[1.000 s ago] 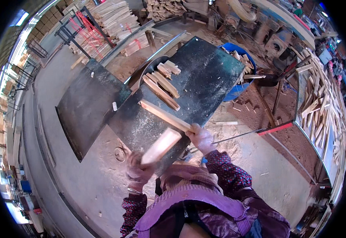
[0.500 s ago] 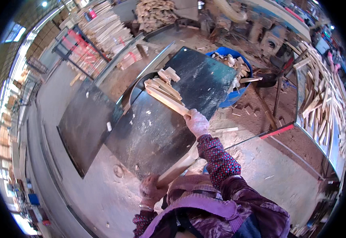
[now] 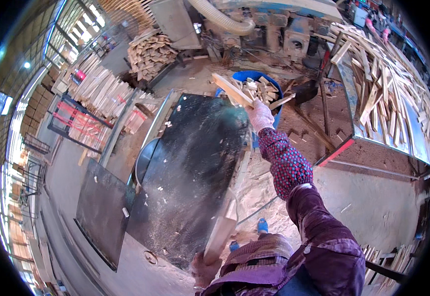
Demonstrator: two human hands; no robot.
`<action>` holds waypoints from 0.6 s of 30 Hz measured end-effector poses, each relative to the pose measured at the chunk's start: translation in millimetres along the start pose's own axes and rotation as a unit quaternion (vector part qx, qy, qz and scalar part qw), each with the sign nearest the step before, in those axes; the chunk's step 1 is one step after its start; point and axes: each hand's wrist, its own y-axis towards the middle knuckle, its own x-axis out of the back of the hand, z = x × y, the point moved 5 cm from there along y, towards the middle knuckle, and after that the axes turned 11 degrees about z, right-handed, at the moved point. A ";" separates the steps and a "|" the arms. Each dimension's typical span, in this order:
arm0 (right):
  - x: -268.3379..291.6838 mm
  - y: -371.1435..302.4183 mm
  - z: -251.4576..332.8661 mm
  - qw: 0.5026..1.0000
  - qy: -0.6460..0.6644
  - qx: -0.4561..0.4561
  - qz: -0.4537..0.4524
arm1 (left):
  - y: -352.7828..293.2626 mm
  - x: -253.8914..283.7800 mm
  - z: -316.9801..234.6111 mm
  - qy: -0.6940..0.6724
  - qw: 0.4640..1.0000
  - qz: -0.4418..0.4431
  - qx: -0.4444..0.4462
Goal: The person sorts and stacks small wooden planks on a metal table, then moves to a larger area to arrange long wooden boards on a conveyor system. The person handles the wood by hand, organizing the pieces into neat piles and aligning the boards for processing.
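Observation:
My right hand (image 3: 260,116), in a pale knit glove, is closed round the near end of a wooden strip (image 3: 232,91). The strip points away over the near left side of a blue tub (image 3: 259,75) that holds several wood scraps (image 3: 261,89). Down by the near edge of the black table (image 3: 190,148), my left hand (image 3: 204,270) grips the lower end of a wooden board (image 3: 221,237). That board slants up along the table's right corner. A large round saw blade (image 3: 147,157) stands at the table's left side, partly hidden.
Small chips dot the tabletop. A dark panel (image 3: 101,212) lies to the left of the blade. At right, a metal-topped bench (image 3: 348,93) with a red edge carries a heap of wood strips (image 3: 387,93). A shovel (image 3: 306,91) and stacked timber (image 3: 151,54) are farther back.
The offcuts that lay near the blade have left the tabletop. My right hand has carried the strip away and rightward to the tub. My left hand still holds the board.

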 end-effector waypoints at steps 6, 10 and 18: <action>39.2 -94.1 -81.5 0.935 0.345 -0.069 0.049 | 35.2 -52.0 -90.5 -0.364 0.922 0.026 -0.128; 58.7 -216.5 -111.6 0.914 0.351 -0.156 0.131 | 82.4 -109.2 -121.9 0.005 0.957 -0.006 -0.291; 144.3 -336.9 -139.6 0.956 0.275 -0.053 0.083 | 65.1 -299.4 -238.2 -0.412 0.801 0.434 0.004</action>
